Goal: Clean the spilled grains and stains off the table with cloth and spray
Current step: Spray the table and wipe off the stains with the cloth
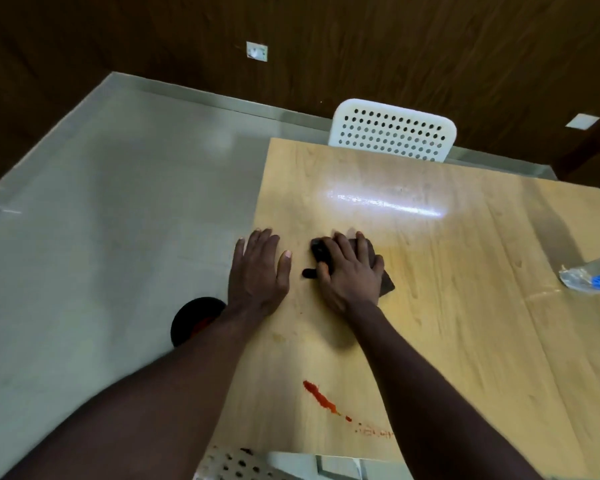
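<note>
Item: table-clean, status approx. mid-job, by my read. Cloth (pixel 388 285): dark, lying on table (pixel 465 306) near its left edge, under right hand (pixel 349 271), which presses it w/ fingers spread, not curled round it. Left hand (pixel 258 271): flat, fingers apart, resting on table's left edge, holding nothing. Far half of table: looks clean, glossy glare. Left to do: 1 red stain (pixel 321 398) near the front edge, plus faint reddish smear (pixel 374 433) beside it, not yet wiped. Grains: none clearly visible. Containers: 1 clear bottle w/ blue label (pixel 593 275) lying on its side at right edge, contents can't tell, spray or not can't tell; 1 dark round vessel (pixel 194 317) on floor beside table, reddish inside, contents unclear.
</note>
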